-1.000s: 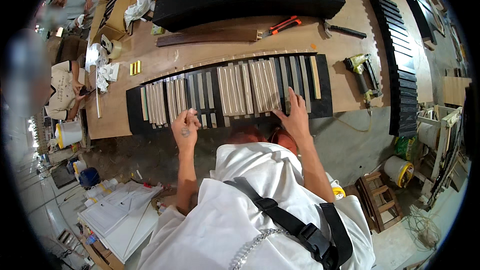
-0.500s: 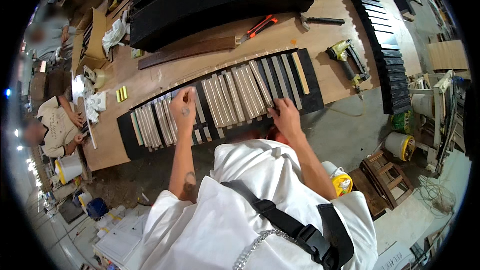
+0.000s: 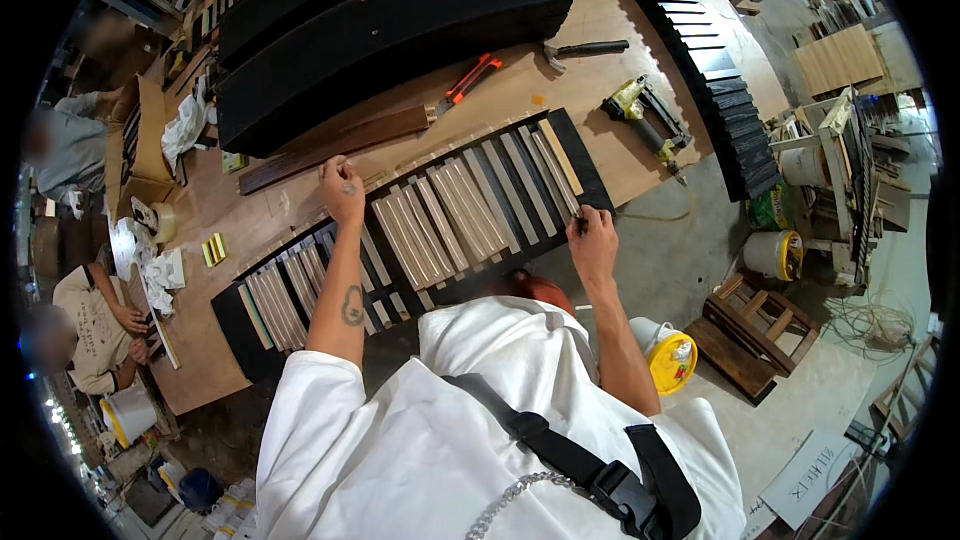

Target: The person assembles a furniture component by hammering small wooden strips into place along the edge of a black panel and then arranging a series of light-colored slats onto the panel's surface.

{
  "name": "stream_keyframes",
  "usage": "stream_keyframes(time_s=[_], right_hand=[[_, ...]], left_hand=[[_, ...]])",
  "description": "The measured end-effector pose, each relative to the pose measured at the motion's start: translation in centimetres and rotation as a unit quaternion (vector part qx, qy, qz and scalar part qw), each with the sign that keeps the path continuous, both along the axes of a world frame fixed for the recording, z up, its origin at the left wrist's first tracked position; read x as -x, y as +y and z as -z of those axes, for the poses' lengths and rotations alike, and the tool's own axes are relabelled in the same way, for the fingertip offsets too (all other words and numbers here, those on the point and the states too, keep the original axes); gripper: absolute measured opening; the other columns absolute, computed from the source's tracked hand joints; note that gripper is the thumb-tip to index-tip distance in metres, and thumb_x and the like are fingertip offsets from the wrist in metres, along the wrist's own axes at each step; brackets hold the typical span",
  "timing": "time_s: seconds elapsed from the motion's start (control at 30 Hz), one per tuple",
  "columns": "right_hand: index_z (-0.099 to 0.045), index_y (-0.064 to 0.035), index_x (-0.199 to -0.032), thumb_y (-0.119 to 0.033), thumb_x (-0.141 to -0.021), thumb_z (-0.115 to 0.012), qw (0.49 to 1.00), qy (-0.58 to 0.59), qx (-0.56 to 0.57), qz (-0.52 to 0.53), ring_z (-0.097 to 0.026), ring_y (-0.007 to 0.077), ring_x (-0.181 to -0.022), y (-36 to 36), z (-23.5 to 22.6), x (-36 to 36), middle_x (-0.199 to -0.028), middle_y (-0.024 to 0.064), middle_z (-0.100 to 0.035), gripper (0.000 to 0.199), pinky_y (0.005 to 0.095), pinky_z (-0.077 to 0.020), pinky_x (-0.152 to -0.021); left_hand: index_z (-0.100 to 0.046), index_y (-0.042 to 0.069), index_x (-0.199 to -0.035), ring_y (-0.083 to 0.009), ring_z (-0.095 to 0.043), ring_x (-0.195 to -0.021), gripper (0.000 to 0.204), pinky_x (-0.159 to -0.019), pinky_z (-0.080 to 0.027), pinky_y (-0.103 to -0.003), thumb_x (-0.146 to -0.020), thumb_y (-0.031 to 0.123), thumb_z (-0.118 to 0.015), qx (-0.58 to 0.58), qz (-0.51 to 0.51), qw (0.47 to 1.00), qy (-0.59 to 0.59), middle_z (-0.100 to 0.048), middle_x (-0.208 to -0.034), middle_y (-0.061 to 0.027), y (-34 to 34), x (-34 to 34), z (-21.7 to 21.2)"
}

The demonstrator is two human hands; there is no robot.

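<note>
A long black panel lies slantwise on the workbench, with several thin grey-beige wooden strips set across it in a row. My right hand is at the panel's near right edge, fingers pinched on the near end of a thin wooden strip. That strip lies close to a paler yellowish strip at the right end. Over the panel's far edge, left of the middle, my left hand is closed with fingertips together; whatever it may hold is hidden.
Beyond the panel lie a brown board, a red-handled cutter, a hammer and a nail gun. A large black curved piece stands at the back. A co-worker sits at the left.
My right hand has moved right along the panel with a strip, which now lies near the right end. My left hand has shifted toward the panel's far edge. The whole view has turned slightly.
</note>
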State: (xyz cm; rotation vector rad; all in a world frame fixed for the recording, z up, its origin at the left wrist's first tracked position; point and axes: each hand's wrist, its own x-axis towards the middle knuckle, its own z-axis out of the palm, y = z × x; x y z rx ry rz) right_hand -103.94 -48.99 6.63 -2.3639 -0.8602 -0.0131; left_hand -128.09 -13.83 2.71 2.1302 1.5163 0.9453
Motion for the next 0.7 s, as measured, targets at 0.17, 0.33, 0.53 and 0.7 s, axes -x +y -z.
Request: stream_keyframes(time_s=[0.17, 0.33, 0.53, 0.7], right_hand=[[-0.061, -0.0032, -0.103, -0.008, -0.080, -0.068, 0.999, 0.044, 0.006, 0.014, -0.062, 0.0345, -0.078, 0.6, 1.2, -0.6, -0.089, 0.0157, -0.060, 0.024, 0.0414, -0.0511, -0.070], [-0.059, 0.0002, -0.106, -0.007, -0.081, -0.070, 0.992, 0.104, -0.069, 0.020, -0.065, 0.0324, -0.079, 1.4, 0.8, -0.9, -0.089, 0.0160, -0.064, 0.028, 0.0403, -0.0518, -0.068], [-0.057, 0.0004, -0.111, -0.005, -0.082, -0.070, 0.991, 0.096, -0.093, 0.002, -0.065, 0.0307, -0.081, 1.6, 0.3, -1.3, -0.093, 0.0160, -0.065, 0.033, 0.0392, -0.0517, -0.069], [-0.058, -0.0041, -0.112, -0.007, -0.079, -0.072, 0.986, 0.067, -0.063, -0.136, -0.061, 0.0316, -0.086, 1.5, -1.9, 3.1, -0.102, 0.0155, -0.058, 0.036, 0.0400, -0.0508, -0.070]], left_hand=[[-0.059, 0.002, -0.106, -0.0314, -0.063, -0.079, 0.028, -0.071, -0.049, -0.040, -0.079, 0.008, -0.064, 0.078, -0.066, 0.995, 0.002, -0.064, -0.085, -0.0144, 0.6, 0.3, 0.5], [-0.059, 0.003, -0.114, -0.0316, -0.064, -0.081, 0.038, -0.072, -0.050, -0.040, -0.078, 0.013, -0.066, 0.021, -0.023, 0.999, 0.038, -0.067, -0.087, -0.0142, 1.4, 1.6, 1.5], [-0.066, 0.005, -0.106, -0.0294, -0.068, -0.080, 0.031, -0.072, -0.051, -0.037, -0.082, 0.025, -0.072, 0.069, 0.016, 0.994, 0.080, -0.071, -0.083, -0.0121, 0.8, 0.4, 0.3], [-0.066, 0.006, -0.100, -0.0241, -0.067, -0.077, 0.024, -0.069, -0.051, -0.035, -0.092, 0.029, -0.062, 0.133, 0.006, 0.991, 0.004, -0.070, -0.082, -0.0097, 0.5, 0.5, -0.2]])
